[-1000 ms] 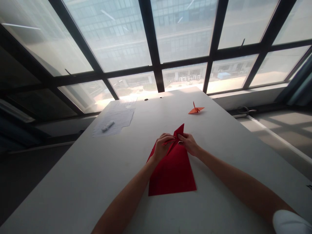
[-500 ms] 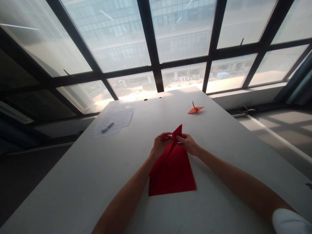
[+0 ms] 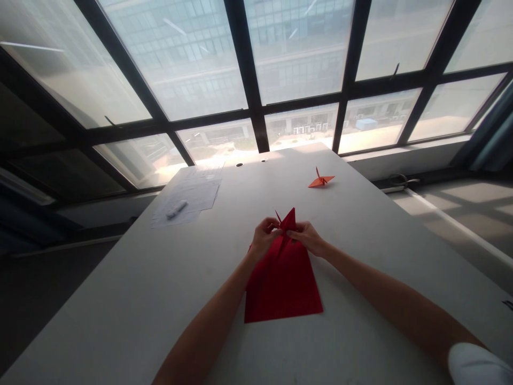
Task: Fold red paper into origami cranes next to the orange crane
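Pinching folded red paper (image 3: 289,218) from opposite sides, left hand (image 3: 263,237) and right hand (image 3: 308,235) close narrowly on it over far edge of flat red sheet (image 3: 284,291), on white table (image 3: 168,289). Piece sits between both sets of fingertips: broad point rising beyond grip, slim spike beside left fingers, another point trailing down toward sheet. Orange paper crane (image 3: 320,182) rests near surface's right edge, toward far corner; white papers (image 3: 202,193) lie along left edge, small white object (image 3: 177,209) on top.

Folded red paper (image 3: 289,219), many-pointed, broad tip upward, thin spike beside it, narrow point downward, over a flat red sheet (image 3: 282,291)
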`<state>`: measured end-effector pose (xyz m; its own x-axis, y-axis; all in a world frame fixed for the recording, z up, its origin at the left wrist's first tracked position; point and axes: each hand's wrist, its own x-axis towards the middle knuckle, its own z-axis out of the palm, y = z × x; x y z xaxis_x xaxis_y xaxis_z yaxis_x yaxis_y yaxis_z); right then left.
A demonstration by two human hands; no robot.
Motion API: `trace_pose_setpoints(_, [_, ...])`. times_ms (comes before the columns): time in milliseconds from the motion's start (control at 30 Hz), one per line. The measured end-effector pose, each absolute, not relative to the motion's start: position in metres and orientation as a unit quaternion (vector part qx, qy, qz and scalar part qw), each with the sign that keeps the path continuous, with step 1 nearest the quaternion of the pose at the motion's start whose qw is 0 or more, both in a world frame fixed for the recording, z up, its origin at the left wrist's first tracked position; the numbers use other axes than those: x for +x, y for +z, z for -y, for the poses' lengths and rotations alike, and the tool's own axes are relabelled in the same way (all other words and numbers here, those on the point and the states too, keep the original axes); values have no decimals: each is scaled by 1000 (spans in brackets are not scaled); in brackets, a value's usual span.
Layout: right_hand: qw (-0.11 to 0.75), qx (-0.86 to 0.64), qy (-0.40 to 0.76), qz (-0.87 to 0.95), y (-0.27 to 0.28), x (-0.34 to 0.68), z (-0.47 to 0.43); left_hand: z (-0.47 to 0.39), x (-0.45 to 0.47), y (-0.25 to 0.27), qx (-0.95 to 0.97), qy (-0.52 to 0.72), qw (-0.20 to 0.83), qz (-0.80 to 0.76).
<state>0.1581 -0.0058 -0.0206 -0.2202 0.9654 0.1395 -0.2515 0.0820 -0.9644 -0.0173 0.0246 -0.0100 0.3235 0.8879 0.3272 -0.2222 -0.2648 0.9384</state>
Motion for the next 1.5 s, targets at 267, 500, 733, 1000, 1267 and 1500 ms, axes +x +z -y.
trace_pose_setpoints(267, [568,-360,534,511,-20,156,5,-17,-12,-9,636,525,488,-285])
trace_pose_setpoints(500, [603,-410,481,487,-19,153,6,-7,-6,-4,621,509,514,-302])
trace_pose_setpoints(733, [604,-407,486,483,-19,153,6,-10,-6,-6,600,497,551,-299])
trace_pose_setpoints(1000, [574,-418,494,502,-25,152,3,-17,-9,-16,564,509,552,-344])
trace_pose_setpoints(1267, [555,-422,490,523,-22,154,2,-13,-8,-9,640,506,463,-348])
trace_pose_setpoints(1500, [549,-429,450,559,-24,153,3,-7,-5,-5,679,498,413,-346])
